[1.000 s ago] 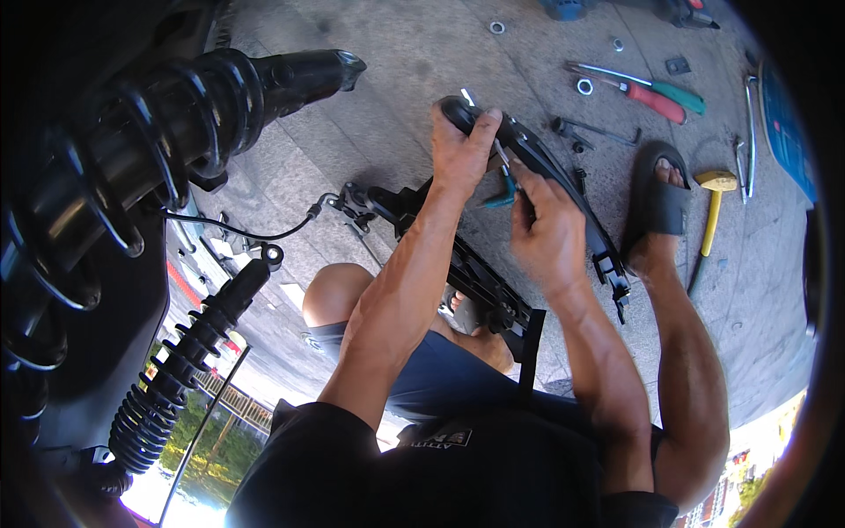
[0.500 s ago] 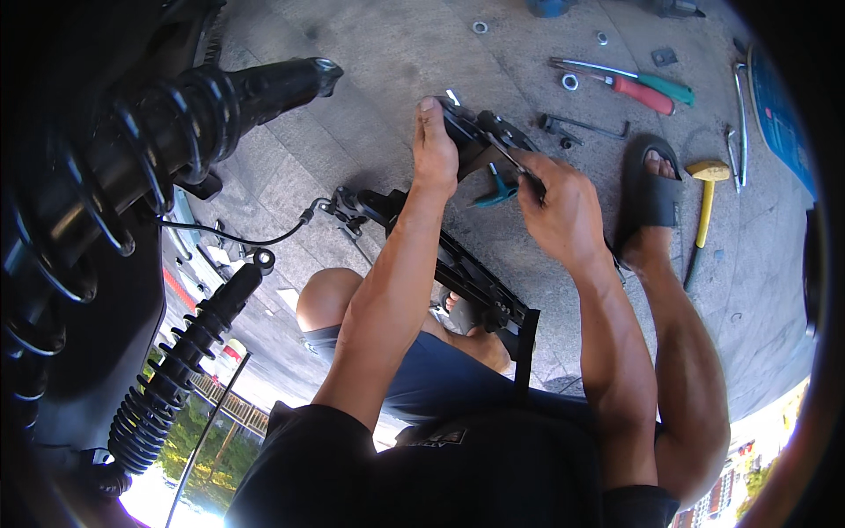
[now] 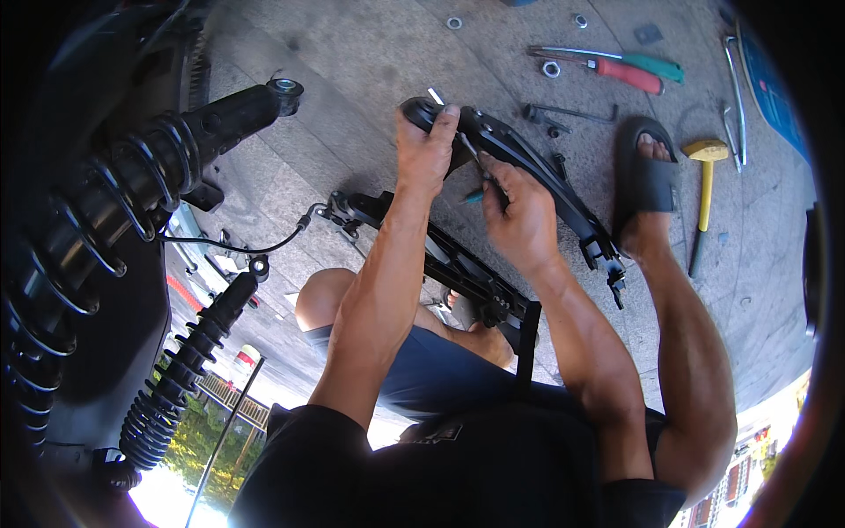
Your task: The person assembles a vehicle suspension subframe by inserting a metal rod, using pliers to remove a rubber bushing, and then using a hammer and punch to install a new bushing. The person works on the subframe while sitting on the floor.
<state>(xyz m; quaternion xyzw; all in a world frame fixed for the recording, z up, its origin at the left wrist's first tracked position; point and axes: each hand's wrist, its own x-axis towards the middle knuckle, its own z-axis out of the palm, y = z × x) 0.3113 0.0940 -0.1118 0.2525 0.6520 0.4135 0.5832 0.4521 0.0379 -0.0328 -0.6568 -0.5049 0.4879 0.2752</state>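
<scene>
My left hand (image 3: pixel 424 157) grips the near end of a long black metal arm (image 3: pixel 544 174), thumb on top. A short bright metal piece (image 3: pixel 436 95) sticks out beside the thumb. My right hand (image 3: pixel 521 216) is closed round a slim metal tool (image 3: pixel 468 146), its shaft reaching toward the arm beside my left hand; its handle is hidden, so I cannot tell its kind. A second black bar (image 3: pixel 475 268) runs below my wrists; whether it joins the arm I cannot see. Between the two lies a teal-handled tool (image 3: pixel 473 196), mostly covered.
At left stand two coil-spring shock absorbers (image 3: pixel 180 150), with a black cable (image 3: pixel 238 246) near them. Right, on the paved floor, are red (image 3: pixel 629 76) and green (image 3: pixel 653 65) screwdrivers, a nut (image 3: pixel 550 69), a hex key (image 3: pixel 576 113), a yellow hammer (image 3: pixel 706 180) and wrenches (image 3: pixel 738 106). My sandalled foot (image 3: pixel 650 172) is close by.
My right hand has moved left and down with the tool. The black arm has turned, its far end now showing right of my right wrist. My left hand has shifted slightly left.
</scene>
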